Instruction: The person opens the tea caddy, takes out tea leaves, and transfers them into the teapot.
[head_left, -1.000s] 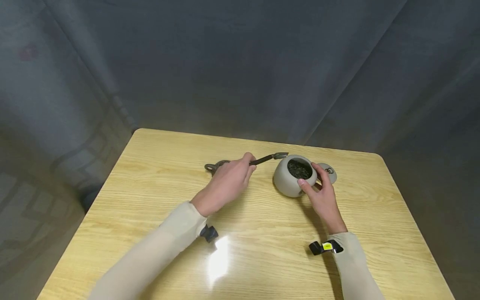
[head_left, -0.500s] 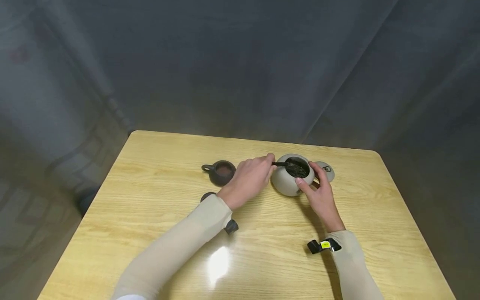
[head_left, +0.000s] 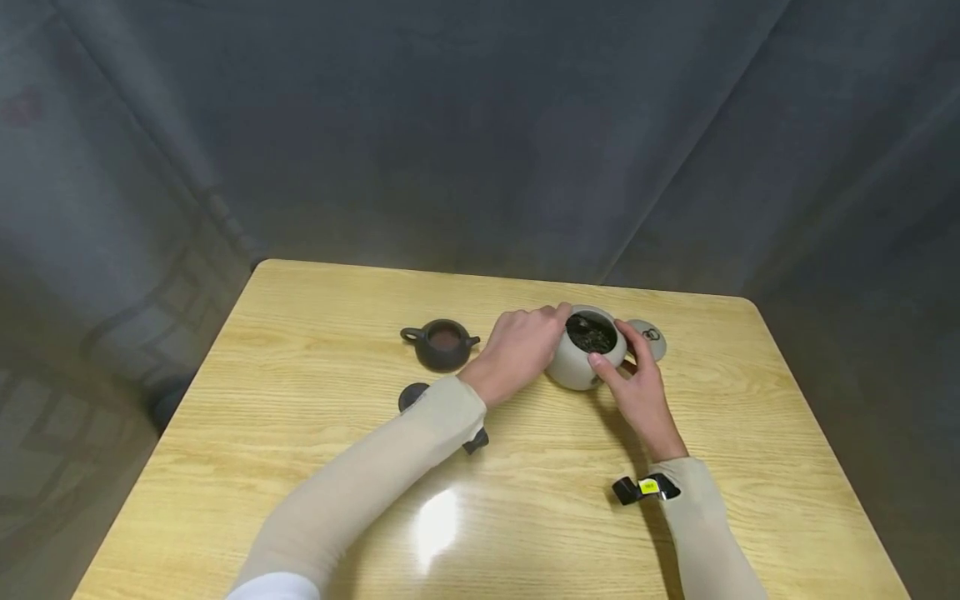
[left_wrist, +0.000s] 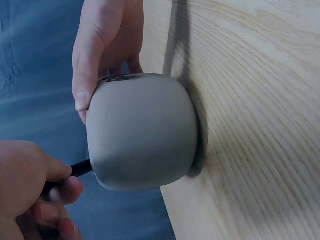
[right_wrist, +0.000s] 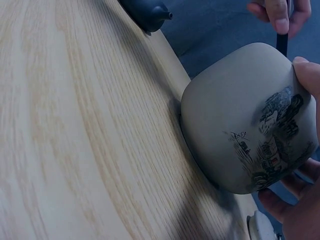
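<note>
A rounded grey tea jar [head_left: 574, 367] stands toward the back of the table, its mouth facing up with dark tea leaves [head_left: 592, 337] inside. My right hand [head_left: 639, 392] grips its right side, thumb and fingers at the rim. A landscape painting [right_wrist: 282, 130] shows on its wall. At the left of the mouth, my left hand [head_left: 525, 343] pinches the black handle of a tea scoop [left_wrist: 82, 168]. The scoop's far end runs over the rim into the jar, hidden by the wall in the left wrist view.
Left of the jar sits a small dark teapot [head_left: 442, 357], uncovered, spout to the right. Its round dark lid [head_left: 412, 394] lies nearer, partly behind the left sleeve. The jar's grey lid [head_left: 654, 335] lies just right of the jar. Dark curtains [head_left: 450, 150] hang behind the table.
My left hand has moved right, bringing the scoop from outside the jar into its mouth. The teapot and its lid have come into sight from behind the arm. My right hand keeps its grip.
</note>
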